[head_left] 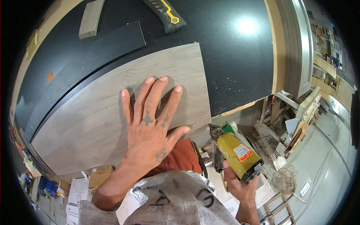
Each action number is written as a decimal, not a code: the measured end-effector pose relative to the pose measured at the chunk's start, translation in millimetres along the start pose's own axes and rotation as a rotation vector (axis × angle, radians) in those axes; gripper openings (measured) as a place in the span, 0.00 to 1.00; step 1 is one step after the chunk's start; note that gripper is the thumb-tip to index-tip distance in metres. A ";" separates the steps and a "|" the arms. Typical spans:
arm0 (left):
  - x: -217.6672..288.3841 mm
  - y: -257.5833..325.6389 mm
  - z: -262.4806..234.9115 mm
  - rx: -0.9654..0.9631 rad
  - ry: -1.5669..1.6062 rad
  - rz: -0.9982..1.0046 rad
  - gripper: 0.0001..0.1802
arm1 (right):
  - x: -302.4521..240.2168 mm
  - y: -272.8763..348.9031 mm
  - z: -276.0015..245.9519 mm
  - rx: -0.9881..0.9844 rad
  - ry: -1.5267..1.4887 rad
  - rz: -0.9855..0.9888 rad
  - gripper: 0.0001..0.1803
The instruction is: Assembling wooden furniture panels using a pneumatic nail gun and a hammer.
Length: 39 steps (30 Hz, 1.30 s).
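Fingers spread, my left hand [150, 122] lies flat on a pale wood-grain board [90, 120]. This board rests on a dark tabletop [240, 63], its near edge close to my body. Off the board's right corner, my right hand [240, 187] is wrapped round a yellow-green and black nail gun [232, 148]. The tool's narrow dark end tilts up toward the board's near right corner, and I cannot tell whether they touch. Part of the grip and most of the right fingers are hidden by the tool's body.
A black-and-yellow handled tool [172, 18], a short wood offcut [91, 20] and a dark strip [93, 48] lie beyond the board. Panels [296, 48] stand along the table's right side. On the floor sit scrap wood [300, 123], a coil of wire [284, 180] and a cardboard box [100, 176].
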<state>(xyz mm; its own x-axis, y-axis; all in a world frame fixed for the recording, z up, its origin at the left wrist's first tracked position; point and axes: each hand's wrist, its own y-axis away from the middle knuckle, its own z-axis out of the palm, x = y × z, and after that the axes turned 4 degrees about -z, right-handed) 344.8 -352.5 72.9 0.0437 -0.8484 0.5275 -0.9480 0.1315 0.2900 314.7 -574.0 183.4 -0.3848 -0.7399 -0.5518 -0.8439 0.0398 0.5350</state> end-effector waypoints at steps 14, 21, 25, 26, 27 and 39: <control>-82.9 67.1 -46.2 0.008 -0.131 -0.151 0.58 | 1.6 50.6 26.8 -0.343 -0.036 0.128 0.33; -115.0 96.0 -62.3 -0.002 -0.108 -0.231 0.63 | -25.8 72.2 61.3 -0.336 0.188 -0.074 0.41; -145.7 121.4 -72.6 0.071 -0.104 -0.340 0.69 | -34.7 79.8 79.5 -0.273 0.098 -0.075 0.38; -148.6 124.8 -74.7 0.080 -0.104 -0.348 0.70 | -34.1 82.5 83.4 -0.241 0.166 -0.171 0.37; -149.3 126.5 -74.5 0.079 -0.098 -0.350 0.70 | -33.0 85.0 85.7 -0.243 0.172 -0.170 0.37; -149.9 126.4 -71.2 0.073 -0.108 -0.350 0.72 | -60.2 82.0 105.6 -0.331 0.129 -0.062 0.36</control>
<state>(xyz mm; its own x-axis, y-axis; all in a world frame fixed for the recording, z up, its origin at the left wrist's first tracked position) 240.9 -172.2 87.4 0.3393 -0.8854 0.3177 -0.9018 -0.2101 0.3777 229.2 -455.2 192.9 -0.2682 -0.8137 -0.5157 -0.6892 -0.2120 0.6929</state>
